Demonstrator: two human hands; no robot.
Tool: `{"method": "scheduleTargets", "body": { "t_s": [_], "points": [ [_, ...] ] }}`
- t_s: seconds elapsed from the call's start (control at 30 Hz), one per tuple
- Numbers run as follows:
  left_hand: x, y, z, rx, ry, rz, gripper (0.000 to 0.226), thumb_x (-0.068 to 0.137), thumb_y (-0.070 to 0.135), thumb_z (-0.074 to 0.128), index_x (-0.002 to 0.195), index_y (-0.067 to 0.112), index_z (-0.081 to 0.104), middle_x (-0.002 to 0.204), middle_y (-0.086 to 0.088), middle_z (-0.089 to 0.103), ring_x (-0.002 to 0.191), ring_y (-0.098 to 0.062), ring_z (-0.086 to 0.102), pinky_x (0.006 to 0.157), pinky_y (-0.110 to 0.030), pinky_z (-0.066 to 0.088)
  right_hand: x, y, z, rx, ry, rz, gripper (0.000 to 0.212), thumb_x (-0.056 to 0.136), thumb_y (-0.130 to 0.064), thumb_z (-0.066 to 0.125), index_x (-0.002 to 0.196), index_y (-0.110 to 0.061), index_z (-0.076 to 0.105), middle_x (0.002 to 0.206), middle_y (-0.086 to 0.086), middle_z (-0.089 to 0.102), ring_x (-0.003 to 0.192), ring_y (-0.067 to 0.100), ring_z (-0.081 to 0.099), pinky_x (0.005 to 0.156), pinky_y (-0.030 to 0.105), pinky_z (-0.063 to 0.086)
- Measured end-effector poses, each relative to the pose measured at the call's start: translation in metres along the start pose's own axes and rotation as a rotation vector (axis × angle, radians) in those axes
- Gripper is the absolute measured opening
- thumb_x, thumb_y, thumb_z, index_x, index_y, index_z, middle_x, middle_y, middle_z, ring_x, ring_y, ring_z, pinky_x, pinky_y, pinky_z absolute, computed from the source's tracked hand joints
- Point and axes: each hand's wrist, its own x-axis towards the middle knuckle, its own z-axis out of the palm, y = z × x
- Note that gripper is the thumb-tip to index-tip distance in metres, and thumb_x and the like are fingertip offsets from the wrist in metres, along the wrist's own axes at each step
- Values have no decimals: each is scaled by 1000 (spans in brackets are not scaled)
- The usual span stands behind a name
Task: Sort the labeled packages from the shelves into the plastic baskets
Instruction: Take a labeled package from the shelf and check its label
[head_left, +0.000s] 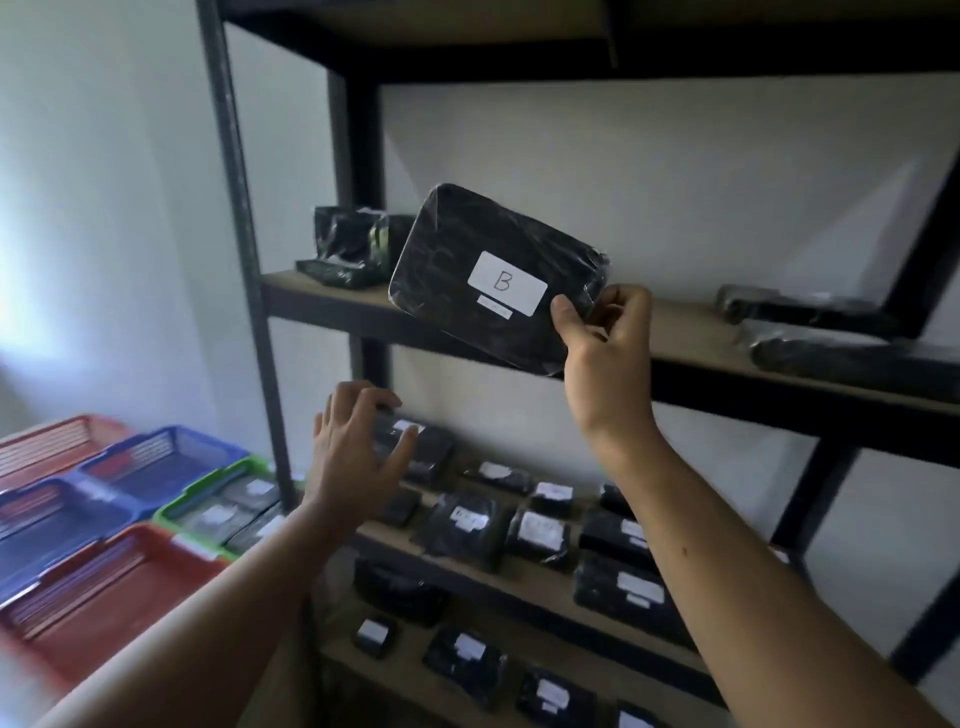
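Right hand (602, 332) pinches lower right corner of black package (483, 265) labelled B, raised before upper shelf (685, 338). Left hand (353, 457), fingers spread, holds nothing, near lower-shelf packages (540, 530).

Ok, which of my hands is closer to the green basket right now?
Left. The left hand, fingers spread, hovers by the packages just right of the green basket. The right hand is higher and farther right, pinching the package labelled B.
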Motion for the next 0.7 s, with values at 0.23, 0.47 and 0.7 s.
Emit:
{"method": "scheduleTargets", "body": {
  "t_s": [0.23,0.47,0.7],
  "points": [
    [-83,-89,-34,85,-172,-257,36,82,38,71,115,30,60,120,5,46,102,-26,59,93,-56,54,-67,46,60,1,-145,123,27,100,-27,71,113,-17,49,98,-7,60,77,-6,58,74,17,49],
    [-134,-178,-65,109,-243,-437,42,84,31,84,118,35,61,126,4,49,102,-25,64,90,-54,56,-126,87,149,-63,-219,276,26,100,-30,71,109,-22,48,99,-2,60,85,6,61,76,21,48],
    [-146,-286,-119,105,-420,-514,48,84,36,78,129,29,61,131,4,45,102,-23,65,91,-49,59,-181,116,264,-76,-187,407,24,99,-24,73,107,-19,51,103,0,66,93,13,64,81,25,46]
  ]
}}
